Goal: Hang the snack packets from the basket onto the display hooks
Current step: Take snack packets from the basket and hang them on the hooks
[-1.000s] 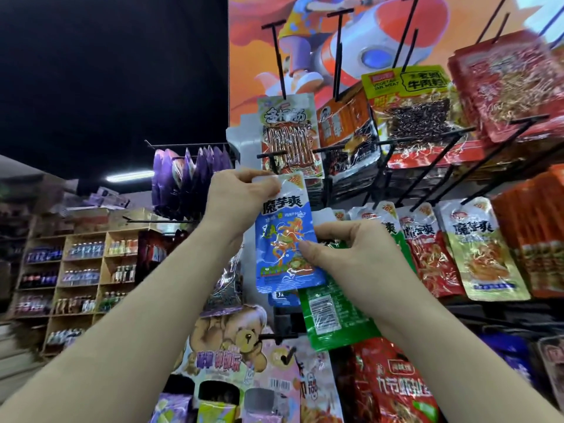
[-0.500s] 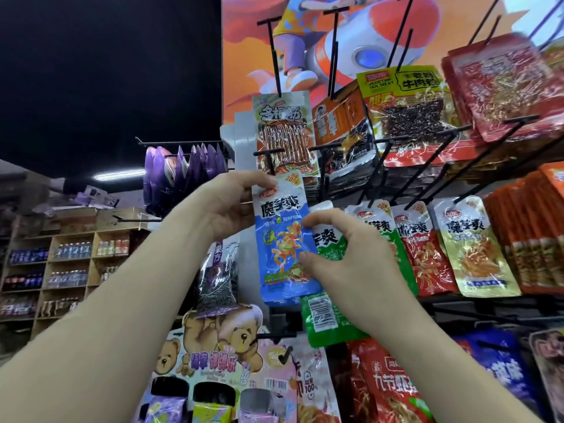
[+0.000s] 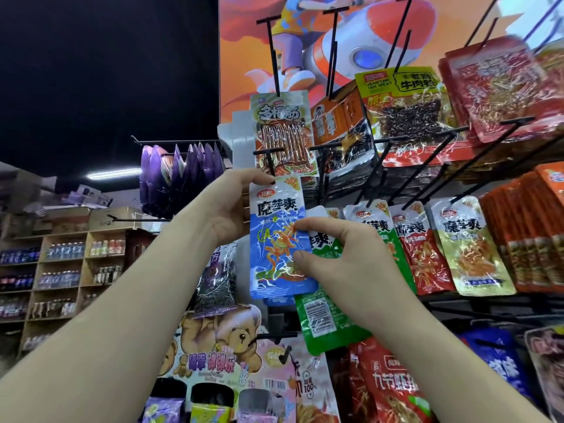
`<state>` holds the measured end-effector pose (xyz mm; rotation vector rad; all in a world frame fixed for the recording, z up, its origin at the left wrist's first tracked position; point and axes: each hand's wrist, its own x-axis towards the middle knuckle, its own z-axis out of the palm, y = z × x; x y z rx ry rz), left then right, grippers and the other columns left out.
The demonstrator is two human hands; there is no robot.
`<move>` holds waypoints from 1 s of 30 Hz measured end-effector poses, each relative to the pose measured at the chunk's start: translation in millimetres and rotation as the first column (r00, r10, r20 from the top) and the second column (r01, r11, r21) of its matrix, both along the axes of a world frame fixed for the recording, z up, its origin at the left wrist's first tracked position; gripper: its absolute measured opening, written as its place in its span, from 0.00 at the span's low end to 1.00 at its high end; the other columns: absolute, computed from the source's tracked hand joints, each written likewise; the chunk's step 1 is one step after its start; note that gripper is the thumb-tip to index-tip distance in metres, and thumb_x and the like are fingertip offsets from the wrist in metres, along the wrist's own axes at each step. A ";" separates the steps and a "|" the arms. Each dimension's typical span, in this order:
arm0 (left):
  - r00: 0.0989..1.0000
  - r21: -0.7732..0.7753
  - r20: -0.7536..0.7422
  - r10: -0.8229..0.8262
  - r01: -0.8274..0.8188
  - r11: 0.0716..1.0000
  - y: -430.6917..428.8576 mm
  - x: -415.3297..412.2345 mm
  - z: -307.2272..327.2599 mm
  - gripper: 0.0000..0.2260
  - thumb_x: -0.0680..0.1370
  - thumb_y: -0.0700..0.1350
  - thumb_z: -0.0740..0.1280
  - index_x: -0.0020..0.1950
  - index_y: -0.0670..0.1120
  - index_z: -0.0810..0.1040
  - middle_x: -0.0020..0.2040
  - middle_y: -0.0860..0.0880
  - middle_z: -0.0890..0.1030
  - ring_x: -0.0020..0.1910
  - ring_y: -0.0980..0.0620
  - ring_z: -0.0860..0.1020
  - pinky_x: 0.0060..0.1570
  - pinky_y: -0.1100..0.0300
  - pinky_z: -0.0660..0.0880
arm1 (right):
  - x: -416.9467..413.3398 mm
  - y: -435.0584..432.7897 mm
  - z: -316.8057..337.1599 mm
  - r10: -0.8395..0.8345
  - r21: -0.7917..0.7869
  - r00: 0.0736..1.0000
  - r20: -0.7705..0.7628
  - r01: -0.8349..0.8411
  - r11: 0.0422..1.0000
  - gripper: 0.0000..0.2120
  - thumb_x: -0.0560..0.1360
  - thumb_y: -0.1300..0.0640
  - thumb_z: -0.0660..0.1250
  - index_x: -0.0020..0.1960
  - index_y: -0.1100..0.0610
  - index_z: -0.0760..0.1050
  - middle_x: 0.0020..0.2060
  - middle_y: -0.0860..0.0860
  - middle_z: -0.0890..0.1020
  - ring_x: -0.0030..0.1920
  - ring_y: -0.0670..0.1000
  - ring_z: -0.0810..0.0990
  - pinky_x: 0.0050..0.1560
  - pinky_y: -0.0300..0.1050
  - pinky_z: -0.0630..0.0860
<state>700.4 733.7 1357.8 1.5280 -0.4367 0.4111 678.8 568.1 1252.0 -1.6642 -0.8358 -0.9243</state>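
A blue snack packet (image 3: 276,239) hangs upright in front of the display, its top edge just under the tip of a black hook (image 3: 268,152). My left hand (image 3: 232,206) pinches the packet's top left corner. My right hand (image 3: 345,261) pinches its right edge between thumb and forefinger. A green packet (image 3: 323,319) hangs behind my right hand; whether that hand holds it too I cannot tell. The basket is out of view.
Rows of black hooks carry more packets: red (image 3: 421,251) and yellow (image 3: 470,248) ones to the right, a striped packet (image 3: 282,132) above. Purple bags (image 3: 180,175) hang at left, bear-printed packs (image 3: 219,349) below. Wooden shelves with bottles (image 3: 64,270) stand far left.
Both hands have lifted the blue packet a little higher, bringing its top closer to the hook tip. My right hand's grip slid up along the packet's right edge.
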 end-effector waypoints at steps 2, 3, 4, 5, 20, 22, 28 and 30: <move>0.995 -0.074 0.103 0.005 0.003 0.997 -1.2 -0.6 -10.6 0.12 0.74 0.43 0.70 0.55 0.42 0.77 0.48 0.43 0.81 0.43 0.46 0.80 0.54 0.47 0.78 | -0.3 1.4 -0.1 -0.018 -0.007 1.000 0.008 0.018 1.000 0.16 0.74 0.59 0.72 0.60 0.48 0.79 0.51 0.49 0.82 0.22 0.42 0.70 0.24 0.33 0.68; 0.977 -0.119 0.208 0.051 -0.027 0.992 -2.0 0.0 -17.2 0.10 0.75 0.42 0.71 0.54 0.44 0.76 0.46 0.44 0.81 0.39 0.49 0.80 0.47 0.49 0.80 | 0.8 2.1 -0.3 -0.033 -0.010 0.999 0.019 0.033 0.999 0.16 0.74 0.59 0.72 0.61 0.48 0.79 0.51 0.49 0.82 0.22 0.43 0.70 0.24 0.35 0.69; 0.939 -0.129 0.320 0.128 -0.091 0.987 -1.6 0.0 -24.9 0.10 0.75 0.40 0.72 0.53 0.46 0.74 0.43 0.46 0.80 0.35 0.52 0.80 0.40 0.52 0.80 | 2.0 2.7 -0.4 -0.052 -0.014 0.998 0.028 0.053 0.999 0.16 0.74 0.59 0.72 0.61 0.48 0.79 0.52 0.49 0.82 0.23 0.43 0.71 0.25 0.37 0.70; 0.884 -0.087 0.428 0.190 -0.169 0.982 -0.8 -0.6 -33.2 0.12 0.74 0.39 0.73 0.53 0.48 0.73 0.42 0.47 0.80 0.33 0.54 0.80 0.36 0.55 0.79 | 4.0 3.0 -0.5 -0.071 -0.019 0.997 0.032 0.072 0.997 0.17 0.75 0.59 0.72 0.62 0.48 0.78 0.52 0.49 0.82 0.24 0.43 0.72 0.26 0.37 0.72; 0.573 0.313 0.692 0.439 -0.787 0.532 9.8 62.6 -53.1 0.23 0.73 0.47 0.74 0.68 0.53 0.75 0.49 0.41 0.78 0.54 0.41 0.77 0.48 0.56 0.70 | -9.4 -37.2 -5.4 -0.053 0.123 0.996 -0.065 0.061 0.991 0.34 0.76 0.66 0.67 0.70 0.36 0.60 0.46 0.41 0.62 0.25 0.46 0.71 0.24 0.37 0.69; 0.531 0.305 0.723 0.443 -0.820 0.484 9.5 70.7 -57.4 0.23 0.73 0.50 0.73 0.68 0.54 0.73 0.45 0.45 0.73 0.50 0.43 0.76 0.45 0.58 0.67 | -6.5 -40.5 -7.4 0.035 0.203 0.995 -0.089 -0.017 0.979 0.33 0.73 0.65 0.72 0.69 0.40 0.65 0.51 0.46 0.71 0.33 0.41 0.77 0.29 0.32 0.74; 0.413 0.117 0.744 0.525 -0.855 0.506 1.0 53.2 -68.3 0.19 0.75 0.50 0.71 0.63 0.50 0.72 0.45 0.49 0.69 0.41 0.50 0.69 0.42 0.57 0.65 | -1.1 -50.4 -14.6 0.291 0.339 0.955 -0.065 -0.253 0.906 0.15 0.70 0.69 0.72 0.49 0.50 0.82 0.46 0.50 0.86 0.50 0.54 0.84 0.55 0.57 0.80; 0.427 0.004 0.739 0.520 -0.776 0.631 -4.3 31.2 -71.8 0.06 0.76 0.47 0.70 0.50 0.49 0.75 0.37 0.51 0.72 0.35 0.54 0.70 0.36 0.59 0.66 | 0.4 -52.8 -19.0 0.282 0.349 0.958 -0.044 -0.250 0.903 0.16 0.70 0.66 0.73 0.50 0.47 0.83 0.47 0.52 0.85 0.52 0.58 0.82 0.55 0.60 0.79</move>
